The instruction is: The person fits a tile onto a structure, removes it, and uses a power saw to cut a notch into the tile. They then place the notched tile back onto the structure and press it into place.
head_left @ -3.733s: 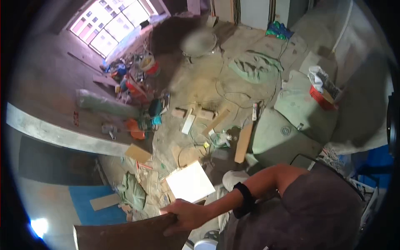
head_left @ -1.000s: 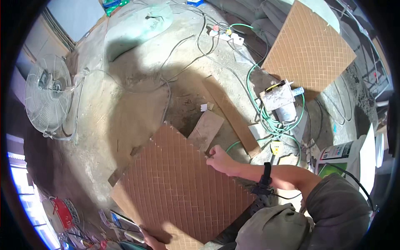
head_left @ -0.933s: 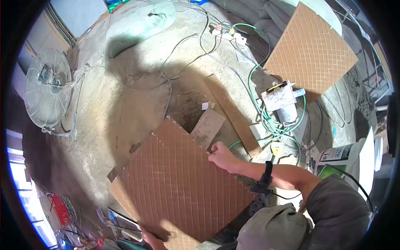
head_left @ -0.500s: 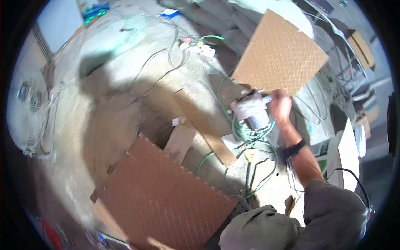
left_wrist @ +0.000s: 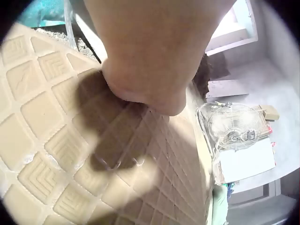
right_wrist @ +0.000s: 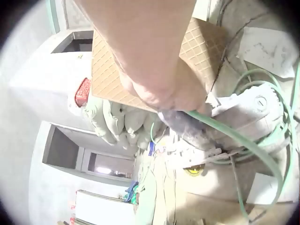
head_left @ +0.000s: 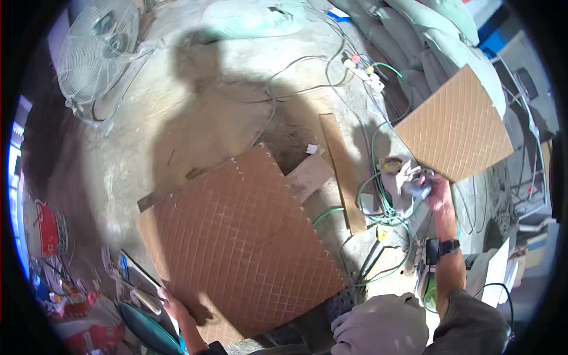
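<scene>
A large brown tile [head_left: 242,248] lies with its ribbed, grid-patterned back up in front of me. My left hand [head_left: 176,307] grips its left edge near the front corner, the fingers partly hidden by the wrist in the left wrist view. To the right, my right hand [head_left: 439,192] holds the grey handle of a dust-coated power saw [head_left: 397,192], which sits on the floor. A yellow disc [right_wrist: 194,169] shows at the saw in the right wrist view. Green hose [right_wrist: 234,136] loops beside the saw and passes close under the hand.
A second tile [head_left: 458,127] stands behind the saw, near sacks [head_left: 396,47]. A wooden strip [head_left: 343,171] and a tile offcut [head_left: 309,177] lie beyond the large tile. Cables and a power strip [head_left: 364,74] cross the floor. A fan [head_left: 97,53] stands back left, a bucket [head_left: 47,231] at left.
My right hand has left the large tile's upper right edge and moved right onto the saw's handle. The left hand stays at the tile's left edge. The head view has shifted.
</scene>
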Available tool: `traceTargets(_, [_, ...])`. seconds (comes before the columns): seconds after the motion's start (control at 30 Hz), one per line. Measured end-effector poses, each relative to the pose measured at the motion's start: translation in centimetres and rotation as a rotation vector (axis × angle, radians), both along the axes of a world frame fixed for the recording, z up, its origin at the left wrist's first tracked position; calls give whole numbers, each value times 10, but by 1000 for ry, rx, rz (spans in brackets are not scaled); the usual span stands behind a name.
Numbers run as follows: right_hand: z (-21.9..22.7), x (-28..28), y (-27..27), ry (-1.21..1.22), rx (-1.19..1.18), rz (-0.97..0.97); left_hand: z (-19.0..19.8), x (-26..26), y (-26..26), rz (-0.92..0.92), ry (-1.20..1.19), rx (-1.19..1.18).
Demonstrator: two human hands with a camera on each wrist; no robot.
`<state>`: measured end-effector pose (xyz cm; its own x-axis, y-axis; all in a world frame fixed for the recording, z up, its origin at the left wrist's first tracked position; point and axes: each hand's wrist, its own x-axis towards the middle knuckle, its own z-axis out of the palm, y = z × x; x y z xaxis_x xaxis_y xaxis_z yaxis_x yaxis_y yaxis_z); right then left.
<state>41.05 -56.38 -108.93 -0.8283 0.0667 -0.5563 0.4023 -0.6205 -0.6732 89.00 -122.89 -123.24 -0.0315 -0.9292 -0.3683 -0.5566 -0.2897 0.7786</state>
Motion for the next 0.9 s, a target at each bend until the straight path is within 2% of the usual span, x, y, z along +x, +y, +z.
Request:
traceTargets(0.03, [24,7,-35,-118,14,108,2,-4,1,19,3,2])
traceTargets(0.1, [15,-9,-54,-223,58,212,0,0,3,-25,-69,-69])
traceTargets(0.13, [15,-10,-69,-269,-20,155,-14,4,-1,-23,-95,-192])
traceTargets(0.17, [17,-9,-91,-160,150,166,-9,1,4,-2,-93,-182])
traceTargets(0.23, [39,2,-123,-22,245,271,11,-9,9,-50,-82,-147])
traceTargets(0.27, [48,11,-133,30,159,310,3,-1,1,-68,-186,-105])
traceTargets(0.33, [67,22,-160,130,60,389,-1,1,-1,-58,-174,-90])
traceTargets(0.43, [79,28,-221,308,267,430,-3,2,2,-35,-151,-71])
traceTargets(0.5, [69,22,-250,340,299,494,-4,-1,4,-72,-47,-202])
traceTargets(0.57, [54,22,-283,443,298,604,3,-5,7,-61,-52,-187])
traceTargets(0.63, [48,29,-320,532,532,677,4,-6,6,-44,-52,-167])
traceTargets(0.7, [34,32,-347,586,534,690,-2,1,1,-103,-174,-139])
traceTargets(0.73, [24,32,-357,596,526,693,-6,0,4,-116,-96,-240])
traceTargets(0.83, [5,30,-386,616,490,681,4,-9,9,-81,-111,-232])
traceTargets(0.87, [-4,27,-393,662,459,671,-4,-12,5,-121,30,-349])
traceTargets(0.9, [-10,26,-396,666,458,687,-7,-6,6,-105,28,-345])
